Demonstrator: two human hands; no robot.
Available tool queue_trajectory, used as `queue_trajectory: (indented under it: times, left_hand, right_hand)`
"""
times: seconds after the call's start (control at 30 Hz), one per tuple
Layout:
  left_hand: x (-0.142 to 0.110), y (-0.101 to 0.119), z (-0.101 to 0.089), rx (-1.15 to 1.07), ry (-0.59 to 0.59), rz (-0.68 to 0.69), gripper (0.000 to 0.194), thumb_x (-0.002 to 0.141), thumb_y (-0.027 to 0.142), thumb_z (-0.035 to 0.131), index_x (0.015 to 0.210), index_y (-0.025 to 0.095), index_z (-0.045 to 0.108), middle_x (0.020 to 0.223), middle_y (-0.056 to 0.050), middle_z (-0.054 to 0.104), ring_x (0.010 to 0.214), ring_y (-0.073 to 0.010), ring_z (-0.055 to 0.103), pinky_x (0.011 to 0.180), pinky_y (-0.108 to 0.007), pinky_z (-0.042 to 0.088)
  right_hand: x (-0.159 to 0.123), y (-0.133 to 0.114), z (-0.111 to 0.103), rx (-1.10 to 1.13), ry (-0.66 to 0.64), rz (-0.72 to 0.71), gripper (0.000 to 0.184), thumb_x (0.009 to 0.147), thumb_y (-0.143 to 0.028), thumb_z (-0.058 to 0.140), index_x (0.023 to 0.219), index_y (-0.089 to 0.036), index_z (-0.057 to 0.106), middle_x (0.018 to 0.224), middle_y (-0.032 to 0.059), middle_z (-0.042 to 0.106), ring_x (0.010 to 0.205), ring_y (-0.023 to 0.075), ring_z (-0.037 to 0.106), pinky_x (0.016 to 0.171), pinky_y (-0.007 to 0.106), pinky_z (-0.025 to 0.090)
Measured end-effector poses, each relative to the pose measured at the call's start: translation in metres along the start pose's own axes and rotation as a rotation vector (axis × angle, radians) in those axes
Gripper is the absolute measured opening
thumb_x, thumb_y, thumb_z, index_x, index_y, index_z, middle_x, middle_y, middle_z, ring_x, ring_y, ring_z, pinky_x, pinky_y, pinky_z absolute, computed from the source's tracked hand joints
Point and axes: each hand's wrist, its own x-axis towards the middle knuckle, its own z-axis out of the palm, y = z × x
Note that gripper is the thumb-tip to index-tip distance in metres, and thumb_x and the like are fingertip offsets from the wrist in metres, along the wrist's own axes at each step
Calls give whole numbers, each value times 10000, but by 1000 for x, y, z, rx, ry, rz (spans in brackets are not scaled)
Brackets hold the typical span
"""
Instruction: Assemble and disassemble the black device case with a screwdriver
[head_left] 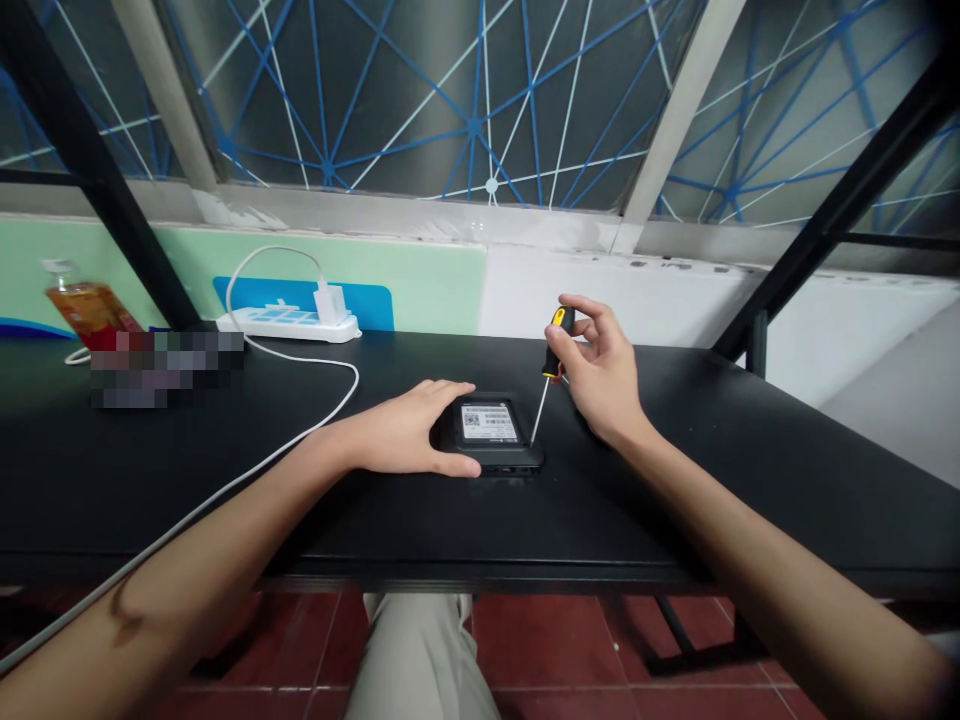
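A flat black electronic device lies on the black table, its white label with a QR code facing up. Thumb at the near edge and fingers at the far edge, my left hand grips the device from its left side. My right hand is closed around the black-and-yellow handle of a screwdriver. The screwdriver leans slightly, and its thin metal shaft points down to the device's right near corner. Whether the tip sits in a screw is too small to tell.
At the back left, a white power strip carries a plugged-in charger. Its white cable runs across the table past my left forearm. A bottle of orange drink stands farther left, behind a blurred patch. Black metal posts flank the table.
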Motion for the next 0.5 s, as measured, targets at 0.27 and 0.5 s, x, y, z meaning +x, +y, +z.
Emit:
queue_trajectory:
  times: [0.27,0.5]
  left_hand:
    - [0,1,-1,0,-9,-14,1034,743,700,651,1532,171,242,1554,-148,340,1423,-316,338,1160,-441,302]
    - [0,0,0,-7,-4,-9,1040,733,721,643,1530,186,244,1553,-144,340,1421,-323,340,1155,-455,305]
  right_hand:
    - [-1,-3,0,-36,6,-47,388,837,-405,654,1207,-333,559,867,4,494,554,87,511,451,264,505]
    - [-3,-3,1,31,11,-63,392,827,-378,678,1198,-342,557,882,4,472,582,90,522,461,265,507]
